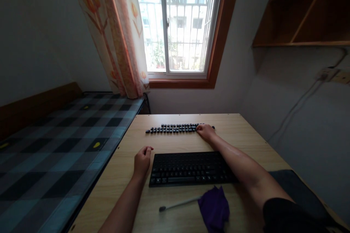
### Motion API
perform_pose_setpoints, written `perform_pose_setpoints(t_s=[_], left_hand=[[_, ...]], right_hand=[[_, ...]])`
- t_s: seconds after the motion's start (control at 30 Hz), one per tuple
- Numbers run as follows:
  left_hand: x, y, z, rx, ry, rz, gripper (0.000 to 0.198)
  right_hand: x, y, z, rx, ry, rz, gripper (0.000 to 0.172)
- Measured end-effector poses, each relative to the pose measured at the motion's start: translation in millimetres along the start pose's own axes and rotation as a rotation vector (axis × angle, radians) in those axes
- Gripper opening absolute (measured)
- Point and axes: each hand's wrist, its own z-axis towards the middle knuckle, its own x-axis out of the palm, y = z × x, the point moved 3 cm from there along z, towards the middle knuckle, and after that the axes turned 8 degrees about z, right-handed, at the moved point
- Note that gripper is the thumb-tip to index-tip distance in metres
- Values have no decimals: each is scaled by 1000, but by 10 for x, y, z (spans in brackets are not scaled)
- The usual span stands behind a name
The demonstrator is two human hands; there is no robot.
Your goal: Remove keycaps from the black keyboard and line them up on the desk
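Rows of loose black keycaps (175,129) stand near the far side of the light wooden table. My right hand (205,131) reaches over the right part of these rows, fingertips pinched on a keycap (197,129). A black keyboard (180,180) lies in front of me. Its upper part looks flat and dark, and keys show on the lower rows; my right forearm covers its right end. Beside the keyboard's upper left corner, my left hand (142,160) rests on the table with its fingers curled in, and I see nothing in it.
Nearer me lie a thin brush (179,204) with a dark tip and a crumpled purple cloth (214,209). A dark flat item (295,189) is at the right edge of the table (136,134). Left is a checkered bed (82,145); ahead, a window (188,25) and curtain (109,29).
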Motion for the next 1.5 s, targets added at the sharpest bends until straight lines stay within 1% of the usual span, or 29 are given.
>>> perform_pose_setpoints(t_s=[0.1, 0.2, 0.27, 0.33, 0.4, 0.43, 0.47, 0.5, 0.57, 0.63, 0.7, 0.77, 0.83, 0.93, 1.03, 1.17, 1.27, 1.37, 1.5], left_hand=[[3, 6, -1, -7, 5, 5, 38], [14, 22, 1, -9, 6, 3, 38], [22, 25, 4, -6, 9, 5, 38], [31, 21, 10, -4, 16, 9, 38], [40, 14, 21, 0, 24, 12, 38], [45, 11, 27, 1, 27, 14, 37], [50, 10, 33, 2, 31, 18, 37], [56, 10, 38, 2, 35, 23, 37], [69, 12, 45, 6, 46, 32, 37], [83, 12, 45, 17, 63, 41, 38], [99, 5, 39, 33, 89, 51, 38], [119, -3, 33, 47, 123, 66, 39], [143, -10, 29, 59, 154, 78, 41], [170, -27, 20, 80, 179, 71, 43], [158, -94, -31, 137, 179, 64, 40], [81, -283, -209, 303, 138, 112, 34], [65, -405, -365, 420, 153, 142, 30], [109, -460, -458, 497, 201, 174, 27], [186, -476, -490, 562, 273, 223, 25]], right_hand=[[-50, 29, -3, -5, -35, 40, 15], [-206, 69, -29, -16, -102, 103, 23], [-373, 81, -82, -23, -171, 163, 38], [-574, 58, -189, -17, -249, 219, 60], [-781, -13, -369, 6, -316, 291, 79], [-876, -65, -486, 20, -334, 342, 84], [-965, -136, -622, 59, -364, 457, 86], [-1039, -211, -771, 112, -373, 563, 87], [-1131, -349, -1092, 241, -320, 738, 82], [-1170, -433, -1409, 341, -238, 865, 70], [-1172, -443, -1670, 348, -156, 952, 56], [-1137, -409, -1846, 317, -88, 985, 50], [-1067, -371, -1935, 299, -39, 993, 49], [-926, -347, -1941, 280, -6, 992, 47], [-797, -384, -1881, 237, -70, 945, 45], [-656, -480, -1835, 232, -219, 899, 48], [-589, -519, -1839, 254, -293, 860, 49], [-568, -512, -1831, 242, -313, 762, 50], [-569, -501, -1798, 199, -328, 639, 51]])
